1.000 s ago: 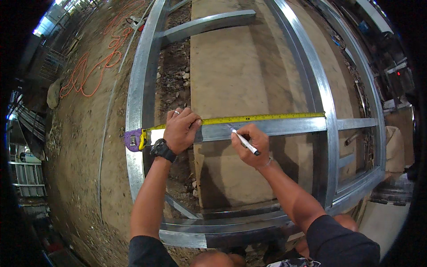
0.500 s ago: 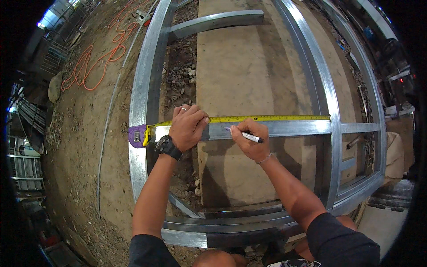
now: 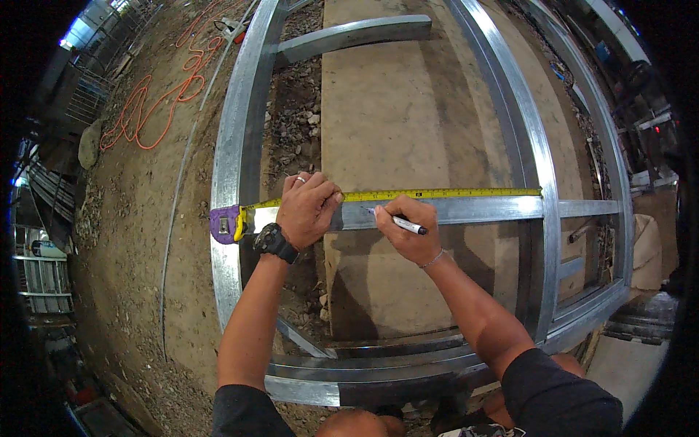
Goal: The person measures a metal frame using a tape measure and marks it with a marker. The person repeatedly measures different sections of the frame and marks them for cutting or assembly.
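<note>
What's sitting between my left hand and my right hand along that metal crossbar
In the head view, between the left hand and right hand lie the yellow tape measure blade, bare crossbar and the marker tip.

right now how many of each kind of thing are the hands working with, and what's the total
hands: 2, left hand and right hand
tape measure: 1, yellow blade, purple case
marker pen: 1, in the right hand
wristwatch: 1, black
steel frame: 1
orange cord: 1
total: 7
</note>
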Demonstrator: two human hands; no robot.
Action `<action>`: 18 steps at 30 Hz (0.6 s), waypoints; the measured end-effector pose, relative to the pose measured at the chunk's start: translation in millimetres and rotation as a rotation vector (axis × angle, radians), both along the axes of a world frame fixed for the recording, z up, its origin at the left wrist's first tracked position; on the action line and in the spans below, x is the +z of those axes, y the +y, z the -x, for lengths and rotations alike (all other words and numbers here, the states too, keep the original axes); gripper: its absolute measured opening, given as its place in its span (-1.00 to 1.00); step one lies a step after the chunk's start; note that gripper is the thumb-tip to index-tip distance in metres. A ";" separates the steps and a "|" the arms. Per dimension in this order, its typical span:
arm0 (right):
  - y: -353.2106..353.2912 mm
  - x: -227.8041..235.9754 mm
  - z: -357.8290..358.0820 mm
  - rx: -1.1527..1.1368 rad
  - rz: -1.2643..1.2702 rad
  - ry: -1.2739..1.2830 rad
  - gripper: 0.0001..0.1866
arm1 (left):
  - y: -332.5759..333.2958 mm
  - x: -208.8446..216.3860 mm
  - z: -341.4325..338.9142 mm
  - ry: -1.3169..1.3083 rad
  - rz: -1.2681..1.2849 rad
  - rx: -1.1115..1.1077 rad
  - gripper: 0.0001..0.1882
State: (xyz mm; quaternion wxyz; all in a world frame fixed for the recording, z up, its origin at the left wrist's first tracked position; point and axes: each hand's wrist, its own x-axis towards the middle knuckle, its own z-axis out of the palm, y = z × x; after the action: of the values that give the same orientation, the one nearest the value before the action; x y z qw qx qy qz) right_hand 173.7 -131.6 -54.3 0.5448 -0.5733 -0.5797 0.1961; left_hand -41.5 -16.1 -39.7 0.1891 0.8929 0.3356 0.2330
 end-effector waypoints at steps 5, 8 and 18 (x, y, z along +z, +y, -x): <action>0.2 -0.8 -0.4 0.017 0.002 0.029 -0.72 | 0.4 1.6 -0.3 0.015 -0.001 -0.001 -0.92; 0.7 1.8 -1.3 0.020 0.010 0.005 -0.75 | 0.7 1.2 0.4 0.010 -0.002 0.000 -0.92; -0.8 9.9 4.2 -0.039 0.040 0.104 -0.75 | 0.5 1.2 1.8 -0.012 0.017 -0.012 -0.91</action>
State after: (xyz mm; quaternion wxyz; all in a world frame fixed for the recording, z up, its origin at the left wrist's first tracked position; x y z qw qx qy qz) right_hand 169.4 -132.3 -44.4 0.5663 -0.5842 -0.5354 0.2267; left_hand -43.4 -15.5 -38.4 0.2001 0.8918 0.3312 0.2344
